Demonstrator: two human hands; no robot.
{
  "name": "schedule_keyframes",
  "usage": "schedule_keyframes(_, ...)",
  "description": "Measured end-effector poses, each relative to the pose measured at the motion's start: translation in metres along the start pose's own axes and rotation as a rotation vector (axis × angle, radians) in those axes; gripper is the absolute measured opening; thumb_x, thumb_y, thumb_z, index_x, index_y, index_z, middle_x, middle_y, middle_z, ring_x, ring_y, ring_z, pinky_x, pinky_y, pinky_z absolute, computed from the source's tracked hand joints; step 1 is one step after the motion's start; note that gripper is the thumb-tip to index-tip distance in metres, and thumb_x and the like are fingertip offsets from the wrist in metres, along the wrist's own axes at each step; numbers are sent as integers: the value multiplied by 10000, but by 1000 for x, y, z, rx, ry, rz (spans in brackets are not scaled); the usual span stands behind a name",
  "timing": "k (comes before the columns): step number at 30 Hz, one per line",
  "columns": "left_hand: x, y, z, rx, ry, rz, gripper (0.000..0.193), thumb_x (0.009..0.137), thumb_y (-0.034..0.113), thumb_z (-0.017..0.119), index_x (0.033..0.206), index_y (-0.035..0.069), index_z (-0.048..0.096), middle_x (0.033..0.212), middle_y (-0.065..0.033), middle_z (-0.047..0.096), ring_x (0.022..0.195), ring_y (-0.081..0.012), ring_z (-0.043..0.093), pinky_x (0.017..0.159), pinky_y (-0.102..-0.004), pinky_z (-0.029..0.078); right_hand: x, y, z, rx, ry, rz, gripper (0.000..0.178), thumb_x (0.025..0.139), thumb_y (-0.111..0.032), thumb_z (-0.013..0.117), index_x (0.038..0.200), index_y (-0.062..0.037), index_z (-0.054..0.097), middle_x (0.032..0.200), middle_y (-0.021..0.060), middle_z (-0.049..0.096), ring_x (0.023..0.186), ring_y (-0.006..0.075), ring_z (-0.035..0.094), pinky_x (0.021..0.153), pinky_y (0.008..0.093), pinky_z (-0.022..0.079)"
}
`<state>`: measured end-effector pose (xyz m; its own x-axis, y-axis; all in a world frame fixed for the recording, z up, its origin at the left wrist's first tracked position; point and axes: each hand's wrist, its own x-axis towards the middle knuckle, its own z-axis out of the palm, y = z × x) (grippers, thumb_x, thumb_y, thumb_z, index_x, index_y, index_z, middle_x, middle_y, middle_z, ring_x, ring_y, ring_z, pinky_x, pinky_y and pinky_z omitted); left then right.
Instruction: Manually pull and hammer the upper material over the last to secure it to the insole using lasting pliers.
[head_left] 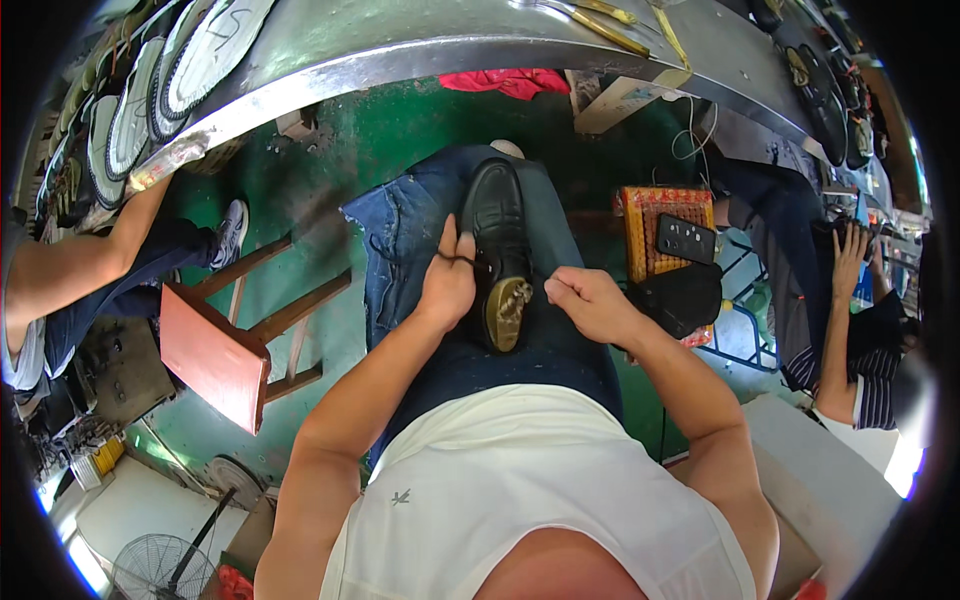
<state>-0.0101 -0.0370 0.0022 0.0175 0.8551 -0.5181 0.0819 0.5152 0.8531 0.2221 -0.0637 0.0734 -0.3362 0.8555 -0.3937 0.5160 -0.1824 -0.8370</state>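
Pinched between your left hand's (447, 283) thumb and fingers, a thin dark thread (462, 260) loops against the side of a glossy black leather dress shoe (497, 235) that lies along your lap on blue denim jeans (400, 235). Your right hand (590, 303) is curled shut just right of the shoe's heel end; it seems to grip the other end of the thread or a small tool, though what sits inside the fist cannot be told. The shoe rests between both hands, touching your left palm, its worn brass-coloured last or insole (508, 310) showing at the opening nearest your body.

Judged from this hold, the stitch goes best if you keep the thread taut and low against the upper, brace the shoe with the heel of your left hand so it does not roll on your thigh, and draw with the right hand in line with the seam rather than across it.

The shoe's long axis runs almost straight away from you, tilted slightly leftward at the far end; its toe points toward the curved grey metal workbench (420, 40), its heel toward your waist. A red-topped wooden stool (210, 355) stands to your left, another seated person's arm (838, 330) to your right.
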Motion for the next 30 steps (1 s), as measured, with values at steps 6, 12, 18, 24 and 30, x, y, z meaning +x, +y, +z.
schedule_keyframes(6,-19,24,-33,-85,-114,342,407,1044,136,493,1415,-27,456,1222,-197,650,1155,-300,629,984,-393,468,13,-40,-52,-335,-107,-334,237,954,-237,651,813,-50,614,684,131,577,658,365,588,574,441,444)
schedule_keyframes(12,-12,131,-13,670,-558,511,324,1010,198,575,1222,-47,565,999,-218,684,915,-318,686,814,-409,527,63,-101,-69,-395,29,-598,180,907,-210,706,825,-61,646,706,96,577,650,311,604,569,409,460)
schedule_keyframes(18,31,127,-34,411,-876,413,166,977,82,641,1110,0,695,953,-103,706,911,-178,663,850,-336,529,115,-75,-64,121,-16,-330,334,1068,-318,501,1071,-25,662,993,76,697,837,120,646,643,293,511)
schedule_keyframes(24,52,139,-40,916,-609,1489,350,767,139,789,1072,-8,703,976,-83,656,878,-289,652,748,-411,543,116,-30,-41,465,-588,-77,225,1020,-136,550,1128,13,681,1018,47,722,796,100,657,699,258,525)
schedule_keyframes(30,45,115,-57,819,-379,1210,196,868,103,714,1034,6,678,919,-121,651,847,-313,649,738,-409,540,102,-39,-43,512,-193,-103,138,992,-78,599,1117,-29,632,966,17,668,867,85,641,804,258,513)
